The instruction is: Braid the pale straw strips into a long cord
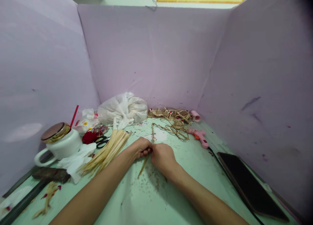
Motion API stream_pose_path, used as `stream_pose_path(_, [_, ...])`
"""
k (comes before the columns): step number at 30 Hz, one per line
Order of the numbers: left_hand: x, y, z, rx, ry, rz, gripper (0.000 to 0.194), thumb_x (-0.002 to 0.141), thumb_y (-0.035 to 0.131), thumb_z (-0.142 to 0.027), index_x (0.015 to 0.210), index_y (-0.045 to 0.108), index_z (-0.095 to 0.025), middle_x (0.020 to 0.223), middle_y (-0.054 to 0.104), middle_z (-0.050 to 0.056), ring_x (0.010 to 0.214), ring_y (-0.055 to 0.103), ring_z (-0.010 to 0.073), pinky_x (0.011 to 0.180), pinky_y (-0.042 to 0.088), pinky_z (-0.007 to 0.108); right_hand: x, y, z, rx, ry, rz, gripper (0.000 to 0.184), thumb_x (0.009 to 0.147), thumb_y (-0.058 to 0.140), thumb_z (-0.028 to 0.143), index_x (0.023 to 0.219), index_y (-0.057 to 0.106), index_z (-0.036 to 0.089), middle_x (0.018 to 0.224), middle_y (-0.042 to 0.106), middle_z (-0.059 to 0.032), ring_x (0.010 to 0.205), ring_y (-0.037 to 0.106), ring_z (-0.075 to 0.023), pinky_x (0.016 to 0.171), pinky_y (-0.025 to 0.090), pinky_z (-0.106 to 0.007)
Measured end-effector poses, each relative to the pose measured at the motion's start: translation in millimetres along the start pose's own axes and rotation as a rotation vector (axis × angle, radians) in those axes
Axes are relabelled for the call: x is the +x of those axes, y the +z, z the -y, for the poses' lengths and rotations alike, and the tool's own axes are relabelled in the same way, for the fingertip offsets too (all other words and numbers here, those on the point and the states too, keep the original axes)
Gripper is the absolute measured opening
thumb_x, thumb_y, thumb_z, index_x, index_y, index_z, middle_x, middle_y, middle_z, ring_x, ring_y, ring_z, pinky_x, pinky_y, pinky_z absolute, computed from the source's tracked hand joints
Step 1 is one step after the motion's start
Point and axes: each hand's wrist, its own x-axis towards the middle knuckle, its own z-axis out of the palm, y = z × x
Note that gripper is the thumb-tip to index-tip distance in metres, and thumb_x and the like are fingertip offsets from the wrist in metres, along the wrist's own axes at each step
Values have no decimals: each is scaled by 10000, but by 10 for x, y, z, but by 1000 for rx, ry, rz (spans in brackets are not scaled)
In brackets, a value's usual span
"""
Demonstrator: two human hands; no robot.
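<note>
My left hand [143,147] and my right hand [163,156] meet at the middle of the table, both with curled fingers. Between them they pinch a twisted straw-coloured cord [153,133]. One length of it runs straight up from my fingers toward the back. A loose tapered end hangs below, slanting toward me. The exact grip of the fingertips is hidden. Left of my left hand lies a bundle of pale dried straw strips [110,150]. Behind my right hand, loops of thin twine [178,130] are spread on the table.
At left stand a white lidded mug [65,146], black scissors [102,142], red yarn [89,136] and a hammer [51,174]. A plastic bag [123,108] sits at the back. At right are a pink glue gun [201,136] and a dark tablet-like slab [251,185]. Lilac partitions [154,55] enclose the table.
</note>
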Motion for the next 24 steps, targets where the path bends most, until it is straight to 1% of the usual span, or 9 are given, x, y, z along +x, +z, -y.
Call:
stream_pose_path(3, [10, -64, 4, -71, -55, 59, 151, 562, 505, -167, 453, 401, -150, 367, 370, -48, 290, 255, 21, 313, 133, 166, 115, -61, -161, 117, 42, -27, 151, 686, 555, 253, 663, 668, 156, 686, 658, -109, 655, 574, -193, 538, 330, -252])
stream_pose_path(6, [-10, -128, -16, -119, -50, 147, 165, 569, 516, -184, 458, 400, -149, 370, 358, -57, 289, 234, 10, 308, 125, 158, 255, -89, -340, 473, 160, -31, 180, 721, 508, 253, 638, 625, 145, 624, 627, -64, 584, 547, -140, 518, 350, -223])
stream_pose_path(9, [-30, -148, -32, -135, -19, 161, 166, 568, 518, -191, 462, 397, -148, 383, 363, -60, 286, 232, 8, 301, 112, 157, 310, -48, -405, 902, 309, 153, 131, 705, 500, 186, 593, 549, 139, 544, 562, -20, 510, 514, -100, 519, 395, -203])
stream_pose_path(11, [-25, -138, -30, -136, 5, 158, 163, 566, 527, -200, 469, 407, -146, 391, 369, -61, 286, 241, 9, 300, 110, 156, 298, -7, -386, 1076, 320, 281, 120, 672, 510, 146, 552, 504, 143, 487, 505, 13, 474, 486, -85, 518, 412, -200])
stream_pose_path(12, [-19, -130, -26, -132, 19, 157, 163, 564, 534, -204, 473, 412, -145, 394, 371, -61, 287, 247, 10, 300, 113, 156, 287, 9, -371, 1120, 310, 315, 116, 659, 514, 134, 544, 497, 144, 473, 488, 23, 464, 475, -80, 516, 416, -200])
stream_pose_path(14, [-5, -113, -16, -124, 43, 164, 168, 561, 548, -212, 478, 418, -145, 399, 374, -62, 290, 258, 12, 302, 122, 155, 275, 28, -346, 1147, 297, 324, 80, 647, 521, 130, 568, 525, 139, 483, 497, 24, 468, 474, -79, 517, 420, -199])
stream_pose_path(16, [1, -101, -11, -120, 54, 168, 168, 551, 556, -210, 480, 418, -146, 404, 378, -61, 293, 265, 12, 305, 130, 156, 281, 34, -334, 1111, 305, 285, 46, 645, 531, 139, 626, 573, 134, 525, 541, 10, 502, 503, -88, 526, 422, -199])
stream_pose_path(20, [-22, -85, -28, -146, 70, 177, 160, 521, 549, -209, 468, 410, -149, 389, 370, -64, 291, 260, 12, 305, 129, 160, 298, 44, -293, 911, 288, 166, 109, 609, 572, 132, 704, 625, 131, 546, 581, -2, 543, 534, -115, 504, 393, -190])
stream_pose_path(24, [-39, -76, -38, -153, 110, 177, 142, 504, 526, -207, 456, 402, -156, 376, 360, -64, 283, 255, 18, 300, 114, 169, 269, 68, -232, 929, 263, 252, 166, 599, 519, 77, 714, 627, 127, 516, 557, 10, 469, 485, -100, 454, 354, -193])
